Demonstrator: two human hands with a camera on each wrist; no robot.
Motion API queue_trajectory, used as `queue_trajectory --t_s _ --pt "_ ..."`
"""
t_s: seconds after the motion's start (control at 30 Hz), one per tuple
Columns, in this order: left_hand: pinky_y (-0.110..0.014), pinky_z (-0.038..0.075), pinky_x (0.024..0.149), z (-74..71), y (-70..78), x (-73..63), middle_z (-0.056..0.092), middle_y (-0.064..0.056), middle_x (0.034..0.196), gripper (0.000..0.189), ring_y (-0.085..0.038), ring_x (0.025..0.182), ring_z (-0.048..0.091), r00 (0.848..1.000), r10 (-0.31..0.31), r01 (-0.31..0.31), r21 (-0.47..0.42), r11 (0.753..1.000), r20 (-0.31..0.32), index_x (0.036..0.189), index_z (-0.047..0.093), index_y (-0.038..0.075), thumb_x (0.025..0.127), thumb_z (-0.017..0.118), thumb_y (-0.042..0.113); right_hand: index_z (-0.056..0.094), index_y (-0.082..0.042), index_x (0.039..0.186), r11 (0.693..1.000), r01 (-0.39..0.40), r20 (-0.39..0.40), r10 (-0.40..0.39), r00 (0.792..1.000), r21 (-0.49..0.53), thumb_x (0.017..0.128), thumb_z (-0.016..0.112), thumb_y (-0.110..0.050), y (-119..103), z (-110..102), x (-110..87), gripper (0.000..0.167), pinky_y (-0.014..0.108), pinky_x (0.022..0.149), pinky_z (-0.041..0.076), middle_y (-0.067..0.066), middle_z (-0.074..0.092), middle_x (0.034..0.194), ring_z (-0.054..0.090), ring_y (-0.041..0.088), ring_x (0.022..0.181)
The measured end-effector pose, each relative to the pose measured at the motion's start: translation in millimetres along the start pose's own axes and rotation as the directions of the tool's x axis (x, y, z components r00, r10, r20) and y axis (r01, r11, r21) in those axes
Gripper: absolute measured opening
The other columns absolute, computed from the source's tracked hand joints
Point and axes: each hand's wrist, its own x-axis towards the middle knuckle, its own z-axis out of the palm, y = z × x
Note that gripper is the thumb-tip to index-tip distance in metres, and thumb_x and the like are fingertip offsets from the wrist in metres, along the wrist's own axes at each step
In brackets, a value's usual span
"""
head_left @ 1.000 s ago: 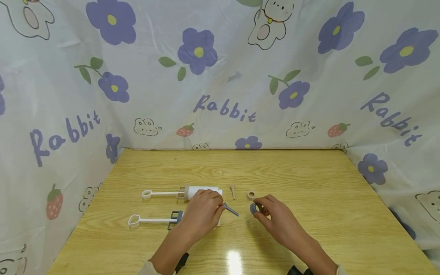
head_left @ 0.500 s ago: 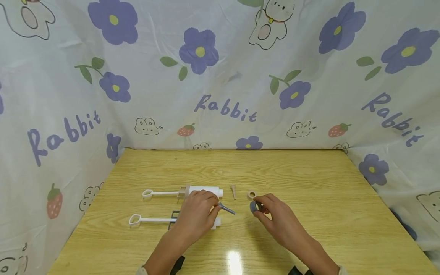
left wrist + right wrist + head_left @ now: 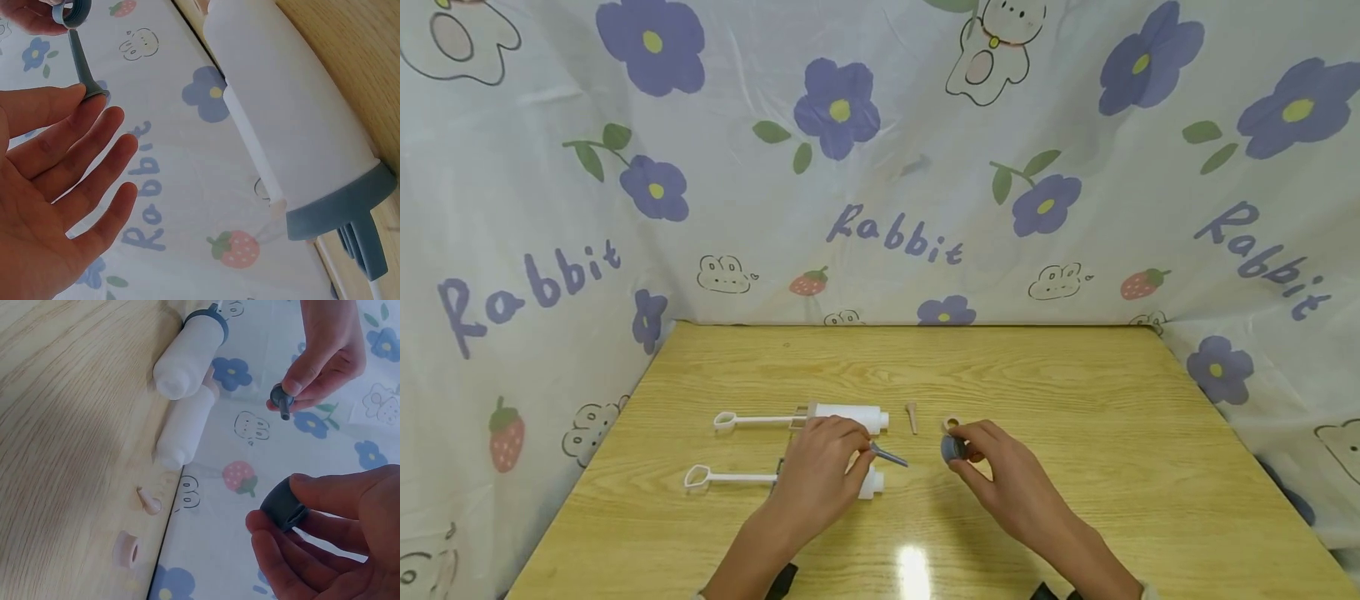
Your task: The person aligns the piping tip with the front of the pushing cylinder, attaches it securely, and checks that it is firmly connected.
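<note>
In the head view my left hand (image 3: 820, 462) pinches a blue-grey tapered nozzle (image 3: 891, 455) by its wide end, with thumb and forefinger. The narrow end points right, towards my right hand (image 3: 1009, 477). That hand holds a blue-grey ring-shaped collar (image 3: 284, 505) between thumb and fingers, raised off the table. Nozzle and collar are apart. Beneath my left hand lies a white dessert-syringe-like barrel (image 3: 872, 483) with a blue-grey end (image 3: 344, 201), partly hidden. A matching barrel (image 3: 853, 415) with a beige end lies behind it. Both have white plunger rods with loop handles.
A beige nozzle (image 3: 913, 417) lies on the wooden table (image 3: 1075, 392) to the right of the far barrel. Beside it is a beige collar (image 3: 127, 549), partly covered by my right hand in the head view. A printed cloth (image 3: 895, 183) hangs behind the table.
My left hand has drawn slightly left with the nozzle, widening the gap to the collar. In my right hand the collar has turned, and its hole no longer shows in the head view.
</note>
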Motion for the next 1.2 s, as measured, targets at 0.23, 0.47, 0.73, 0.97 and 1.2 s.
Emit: queue_trajectory --t_s 0.23,0.47,0.73,0.97,1.2 --pt "-0.038 0.056 0.095 -4.4 0.2 -3.1 0.076 0.008 0.094 0.008 -0.015 0.097 0.071 1.0 -0.007 0.007 -0.004 1.0 -0.028 0.08 0.078 0.016 0.086 0.083 0.016 0.068 -0.017 0.131 0.998 0.058 -0.02 -0.057 0.998 0.024 0.093 0.076 -0.014 -0.3 -0.4 -1.2 0.039 0.025 0.079 0.06 -0.006 0.069 0.116 0.07 0.009 0.094" --pt "-0.038 0.056 0.096 -8.8 2.0 -5.7 0.076 0.007 0.094 0.008 -0.015 0.097 0.071 0.999 -0.002 0.002 0.006 1.0 -0.046 0.08 0.078 0.017 0.087 0.083 0.016 0.066 -0.016 0.13 0.991 0.08 0.007 -0.081 0.997 0.109 0.097 0.072 -0.016 -1.7 -1.9 -2.4 0.033 0.026 0.081 0.061 -0.004 0.069 0.119 0.072 0.009 0.096" --pt "-0.038 0.057 0.093 -12.1 1.7 -9.1 0.075 0.007 0.092 0.011 -0.014 0.094 0.071 0.994 0.022 -0.019 0.026 0.999 -0.109 0.078 0.076 0.017 0.084 0.084 0.015 0.065 -0.015 0.13 0.985 0.088 -0.006 -0.088 0.996 0.149 0.096 0.073 -0.013 -3.1 -0.5 -3.5 0.035 0.026 0.083 0.062 -0.005 0.069 0.12 0.073 0.008 0.097" --pt "-0.035 0.058 0.09 -15.4 -0.4 -11.0 0.075 0.009 0.089 0.012 -0.011 0.09 0.071 0.983 0.058 -0.051 0.042 0.998 -0.175 0.076 0.076 0.017 0.081 0.086 0.012 0.063 -0.015 0.132 0.979 0.121 -0.044 -0.115 0.992 0.162 0.096 0.073 -0.013 -5.6 -2.5 -5.2 0.037 0.028 0.087 0.062 -0.003 0.069 0.125 0.074 0.007 0.099" --pt "-0.035 0.058 0.091 -20.7 -0.5 -13.4 0.074 0.008 0.089 0.012 -0.011 0.09 0.071 0.975 0.071 -0.064 0.039 0.997 -0.209 0.077 0.075 0.015 0.08 0.085 0.01 0.062 -0.017 0.134 0.969 0.14 -0.059 -0.131 0.99 0.205 0.097 0.072 -0.014 -8.5 -3.8 -6.6 0.038 0.029 0.089 0.062 -0.001 0.068 0.129 0.074 0.009 0.102"
